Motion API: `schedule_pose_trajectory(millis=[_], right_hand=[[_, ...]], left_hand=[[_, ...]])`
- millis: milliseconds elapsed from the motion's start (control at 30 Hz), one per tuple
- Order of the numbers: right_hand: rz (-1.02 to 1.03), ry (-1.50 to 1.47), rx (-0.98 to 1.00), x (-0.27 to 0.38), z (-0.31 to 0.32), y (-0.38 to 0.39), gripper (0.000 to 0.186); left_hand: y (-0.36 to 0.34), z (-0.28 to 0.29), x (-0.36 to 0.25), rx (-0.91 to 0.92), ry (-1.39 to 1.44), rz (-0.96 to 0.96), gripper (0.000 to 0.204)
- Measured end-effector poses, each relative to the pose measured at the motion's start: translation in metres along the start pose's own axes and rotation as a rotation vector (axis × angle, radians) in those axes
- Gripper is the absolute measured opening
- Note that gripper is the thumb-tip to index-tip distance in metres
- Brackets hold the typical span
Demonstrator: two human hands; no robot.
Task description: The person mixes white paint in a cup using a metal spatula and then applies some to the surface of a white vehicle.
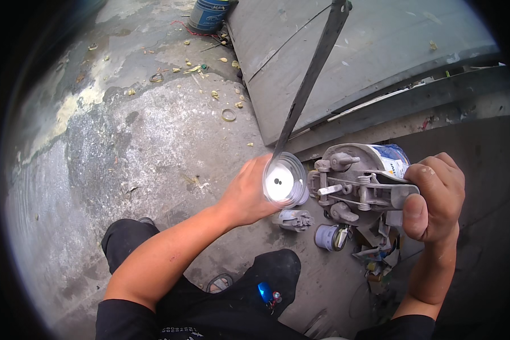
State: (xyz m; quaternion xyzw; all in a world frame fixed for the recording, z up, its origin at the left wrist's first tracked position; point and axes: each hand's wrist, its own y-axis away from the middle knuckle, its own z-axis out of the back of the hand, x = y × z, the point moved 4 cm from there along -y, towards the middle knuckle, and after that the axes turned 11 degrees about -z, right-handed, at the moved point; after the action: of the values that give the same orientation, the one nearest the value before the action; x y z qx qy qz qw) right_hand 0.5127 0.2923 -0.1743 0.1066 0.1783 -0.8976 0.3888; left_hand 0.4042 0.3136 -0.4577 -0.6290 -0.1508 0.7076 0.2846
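Observation:
My left hand (246,195) is closed around a clear plastic cup (301,182). White shows inside it, with small dark spots; I cannot tell whether these are reflections. To its right, my right hand (441,192) grips a paint can (392,157) by its dusty metal pouring lid (351,191). The thumb and fingers are wrapped about the lid's lever handle, and the can is tilted with its lid toward me. Its spout side sits close to the cup's rim; no stream is visible between them.
A grey bar (311,73) slants down to the cup's rim beside a grey panel (368,45). Below stand another lidded can (294,220) and an open tin (326,237), near scraps (379,249). A blue bucket (207,16) and tape ring (228,115) are on the floor.

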Motion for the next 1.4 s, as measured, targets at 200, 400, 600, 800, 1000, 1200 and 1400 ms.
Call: schedule_pose_trajectory(millis=[200,400,600,800,1000,1200,1400], right_hand=[[-0.004,0.004,0.008,-0.001,0.002,0.001,0.031],[-0.018,-0.005,0.016,0.000,0.002,0.000,0.036],[-0.016,0.019,0.011,-0.004,0.002,0.005,0.064],[-0.007,0.017,-0.020,-0.003,0.001,0.008,0.067],[-0.063,-0.009,-0.036,-0.008,0.002,0.014,0.064],[-0.413,-0.252,-0.122,-0.031,-0.005,0.032,0.065],[-0.932,-0.717,-0.105,-0.071,-0.057,0.093,0.054]], left_hand=[[-0.002,0.000,-0.001,0.009,0.006,0.004,0.079],[0.000,0.000,-0.002,0.003,0.006,0.013,0.080],[0.001,-0.001,0.000,0.001,-0.014,-0.019,0.083],[0.002,-0.002,-0.001,-0.010,-0.030,-0.026,0.083],[0.002,-0.001,-0.005,0.007,0.005,0.015,0.082],[0.005,0.001,0.001,-0.018,0.026,0.075,0.082],[-0.010,0.025,0.002,-0.029,-0.044,0.202,0.089]])
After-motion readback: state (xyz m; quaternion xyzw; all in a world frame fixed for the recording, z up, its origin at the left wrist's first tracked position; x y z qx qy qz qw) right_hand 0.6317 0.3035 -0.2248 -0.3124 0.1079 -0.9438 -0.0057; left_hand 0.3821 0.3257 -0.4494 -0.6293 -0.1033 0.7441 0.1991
